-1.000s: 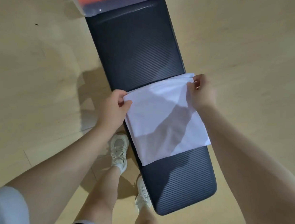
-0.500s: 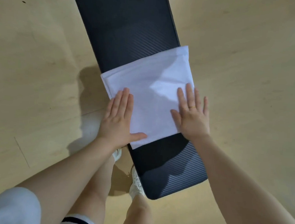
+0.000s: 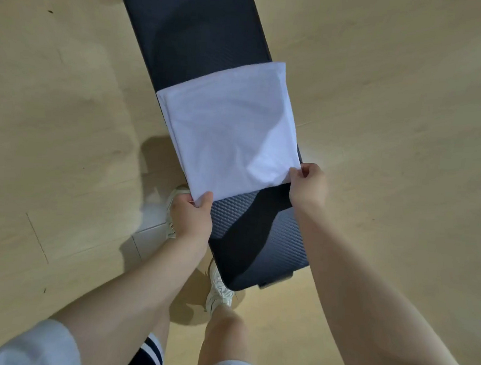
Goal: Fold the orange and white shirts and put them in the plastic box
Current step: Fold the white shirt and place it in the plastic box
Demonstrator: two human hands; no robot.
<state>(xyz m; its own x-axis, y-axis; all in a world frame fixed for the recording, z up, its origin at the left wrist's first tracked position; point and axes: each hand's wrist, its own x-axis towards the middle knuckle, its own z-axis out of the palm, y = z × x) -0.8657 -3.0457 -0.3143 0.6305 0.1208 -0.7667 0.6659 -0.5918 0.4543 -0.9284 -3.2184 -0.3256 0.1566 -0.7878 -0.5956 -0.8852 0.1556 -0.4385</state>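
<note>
The white shirt (image 3: 229, 129), folded into a flat rectangle, lies across the dark padded bench (image 3: 194, 29). My left hand (image 3: 192, 217) pinches its near left corner. My right hand (image 3: 308, 186) pinches the near right corner at the bench's right edge. The near edge of the cloth is slightly lifted between both hands. The orange shirt and the plastic box are out of view.
The bench runs from the top centre down to its rounded end (image 3: 257, 281) near my feet. My white shoes (image 3: 219, 291) stand on the light wooden floor (image 3: 66, 111) beside and under that end. Floor surrounds the bench on both sides.
Both hands left their flat press on the shirt, slid back to its near corners and now pinch them. The view tilted down, so the box is gone from sight.
</note>
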